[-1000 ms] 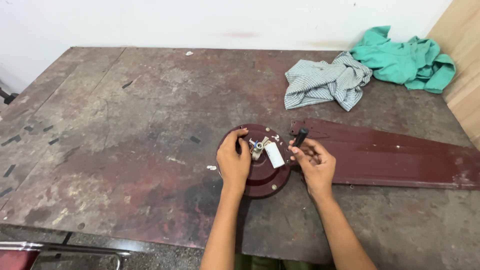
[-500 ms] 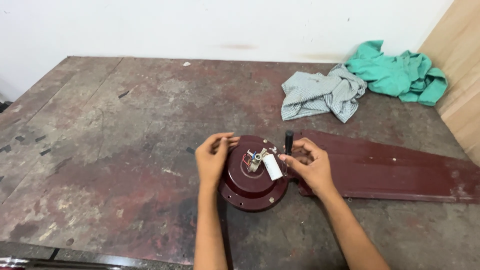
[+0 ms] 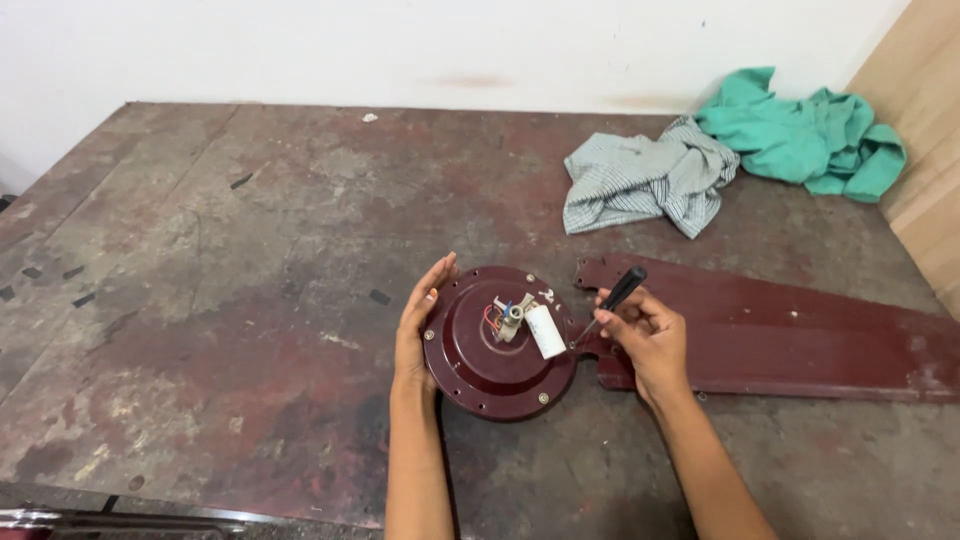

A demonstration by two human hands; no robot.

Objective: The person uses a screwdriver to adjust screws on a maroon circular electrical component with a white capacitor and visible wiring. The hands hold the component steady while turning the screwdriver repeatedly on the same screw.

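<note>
bright even light, soft faint shadows, sharp focus, no glare

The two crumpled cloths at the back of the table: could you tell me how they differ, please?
The striped grey-white cloth lies nearer the hands, clear of the wall; the plain teal-green cloth sits further right, in the corner by the wooden panel. The two touch. Both are crumpled and untouched.

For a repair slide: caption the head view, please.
Left hand steadies a maroon fan motor housing; right hand holds a screwdriver at its rim.
</note>
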